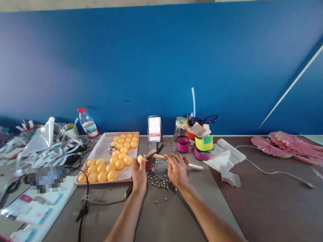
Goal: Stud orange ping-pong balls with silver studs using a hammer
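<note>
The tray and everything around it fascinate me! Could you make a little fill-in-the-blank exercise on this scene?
The left hand holds a small orange ____.
For the person, the tray lies to the ____ of the right hand.
The bottle has a ____ cap.
The tall partition is ____.

Missing words: ball; left; red; blue.

left hand (138, 174) and right hand (178, 171) were bare; left forearm (121, 229) and right forearm (211, 217), likewise bare, tapered smoothly toward narrow, unadorned wrists (140, 191).
</note>
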`<act>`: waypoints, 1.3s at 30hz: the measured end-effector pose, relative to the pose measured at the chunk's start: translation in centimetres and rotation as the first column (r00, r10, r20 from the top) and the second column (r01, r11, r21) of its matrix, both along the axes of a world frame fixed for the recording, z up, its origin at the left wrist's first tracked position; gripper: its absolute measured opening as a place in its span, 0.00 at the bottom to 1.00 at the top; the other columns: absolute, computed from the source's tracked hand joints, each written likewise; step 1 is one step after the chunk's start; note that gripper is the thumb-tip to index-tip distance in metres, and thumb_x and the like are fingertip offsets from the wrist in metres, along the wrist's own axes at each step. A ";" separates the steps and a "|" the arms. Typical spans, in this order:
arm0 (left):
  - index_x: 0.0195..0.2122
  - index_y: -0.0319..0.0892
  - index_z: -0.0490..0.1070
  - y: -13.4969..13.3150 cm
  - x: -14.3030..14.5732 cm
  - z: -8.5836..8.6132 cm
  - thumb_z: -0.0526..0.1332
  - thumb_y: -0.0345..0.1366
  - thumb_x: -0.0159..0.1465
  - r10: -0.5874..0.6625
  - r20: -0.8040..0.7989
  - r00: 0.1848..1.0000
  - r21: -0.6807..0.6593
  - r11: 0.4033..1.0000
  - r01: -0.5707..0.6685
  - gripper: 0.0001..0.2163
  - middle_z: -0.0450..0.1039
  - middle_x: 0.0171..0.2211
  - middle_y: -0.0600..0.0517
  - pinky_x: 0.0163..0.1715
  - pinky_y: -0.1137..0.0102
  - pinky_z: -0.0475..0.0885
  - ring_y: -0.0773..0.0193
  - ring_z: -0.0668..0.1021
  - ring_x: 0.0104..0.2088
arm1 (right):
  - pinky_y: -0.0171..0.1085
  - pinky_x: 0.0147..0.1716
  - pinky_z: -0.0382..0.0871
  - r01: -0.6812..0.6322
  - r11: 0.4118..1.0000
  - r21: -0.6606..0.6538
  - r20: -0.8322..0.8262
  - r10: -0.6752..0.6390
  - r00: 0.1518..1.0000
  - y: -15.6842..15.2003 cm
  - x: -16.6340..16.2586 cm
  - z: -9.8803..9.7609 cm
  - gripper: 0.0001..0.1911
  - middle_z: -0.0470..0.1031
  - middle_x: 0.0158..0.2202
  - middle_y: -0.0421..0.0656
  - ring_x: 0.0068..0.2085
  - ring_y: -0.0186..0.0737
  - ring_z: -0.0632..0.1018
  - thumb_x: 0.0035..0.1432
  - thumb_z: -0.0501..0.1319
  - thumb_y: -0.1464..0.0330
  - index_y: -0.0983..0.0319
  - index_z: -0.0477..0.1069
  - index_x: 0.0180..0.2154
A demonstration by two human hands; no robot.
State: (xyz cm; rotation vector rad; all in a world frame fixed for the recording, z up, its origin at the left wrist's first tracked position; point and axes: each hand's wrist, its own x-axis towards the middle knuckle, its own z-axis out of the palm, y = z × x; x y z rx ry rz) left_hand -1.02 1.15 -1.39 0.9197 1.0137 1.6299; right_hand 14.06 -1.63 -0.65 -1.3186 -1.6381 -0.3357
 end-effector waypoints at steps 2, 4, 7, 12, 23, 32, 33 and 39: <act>0.35 0.40 0.65 -0.1 0.1 0.2 0.63 0.50 0.55 -0.015 0.020 1.000 0.007 1.000 0.014 0.18 0.69 0.27 0.55 0.26 0.72 0.71 0.70 0.73 0.23 | 0.41 0.39 0.52 0.009 1.000 0.025 -0.021 -0.009 1.000 0.0 0.0 0.0 0.13 0.76 0.37 0.44 0.39 0.40 0.73 0.62 0.52 0.76 0.60 0.72 0.43; 0.35 0.40 0.65 -0.3 0.2 0.4 0.63 0.50 0.55 -0.029 0.034 0.999 0.012 1.000 0.029 0.18 0.69 0.27 0.55 0.26 0.72 0.72 0.69 0.73 0.24 | 0.41 0.40 0.53 0.020 0.999 0.050 -0.041 -0.018 0.999 0.0 -0.1 0.0 0.14 0.76 0.38 0.44 0.39 0.40 0.72 0.61 0.51 0.76 0.60 0.71 0.44; 0.35 0.39 0.65 -0.6 0.4 0.7 0.64 0.51 0.54 -0.048 0.026 0.999 -0.016 0.999 0.048 0.19 0.69 0.26 0.55 0.24 0.72 0.71 0.69 0.73 0.22 | 0.41 0.39 0.53 -0.010 1.000 0.028 -0.023 0.010 1.000 0.0 -0.2 0.0 0.14 0.76 0.36 0.44 0.39 0.40 0.73 0.61 0.51 0.76 0.60 0.71 0.43; 0.34 0.40 0.65 -0.7 0.5 0.6 0.63 0.52 0.54 -0.051 0.052 0.997 -0.009 0.999 0.051 0.19 0.69 0.25 0.56 0.25 0.71 0.71 0.69 0.74 0.21 | 0.41 0.40 0.53 0.010 0.998 0.054 -0.043 -0.008 0.999 0.0 0.0 0.0 0.13 0.76 0.38 0.45 0.39 0.40 0.72 0.62 0.51 0.75 0.60 0.71 0.44; 0.32 0.41 0.64 -0.1 0.2 0.1 0.62 0.54 0.55 -0.048 0.171 0.984 -0.059 0.997 0.059 0.20 0.68 0.21 0.58 0.25 0.72 0.70 0.71 0.71 0.19 | 0.41 0.41 0.54 -0.016 0.999 0.046 -0.024 0.018 1.000 -0.2 -0.1 0.2 0.13 0.76 0.37 0.44 0.39 0.40 0.73 0.63 0.50 0.75 0.60 0.70 0.44; 0.28 0.40 0.64 -0.4 0.7 0.1 0.63 0.54 0.54 -0.087 0.224 0.971 -0.041 0.994 0.099 0.20 0.65 0.20 0.59 0.22 0.73 0.67 0.72 0.68 0.18 | 0.41 0.40 0.53 -0.034 0.999 0.042 0.016 0.034 0.999 -0.3 -0.2 0.1 0.14 0.76 0.37 0.44 0.39 0.40 0.72 0.61 0.51 0.76 0.60 0.70 0.44; 0.29 0.40 0.64 -0.4 0.7 0.2 0.63 0.54 0.54 -0.087 0.237 0.968 -0.055 0.993 0.103 0.20 0.65 0.20 0.58 0.23 0.72 0.68 0.72 0.68 0.18 | 0.41 0.40 0.53 -0.047 0.999 0.026 0.027 0.046 0.999 -0.3 -0.1 0.1 0.14 0.76 0.37 0.44 0.39 0.40 0.72 0.61 0.51 0.76 0.60 0.70 0.44; 0.30 0.41 0.64 -0.3 0.7 0.4 0.63 0.54 0.54 -0.088 0.310 0.947 -0.072 0.991 0.116 0.20 0.67 0.21 0.58 0.24 0.72 0.69 0.72 0.69 0.17 | 0.42 0.40 0.53 0.006 0.999 0.050 -0.012 -0.005 1.000 -0.1 0.0 -0.2 0.14 0.75 0.38 0.45 0.40 0.41 0.72 0.61 0.51 0.75 0.60 0.70 0.45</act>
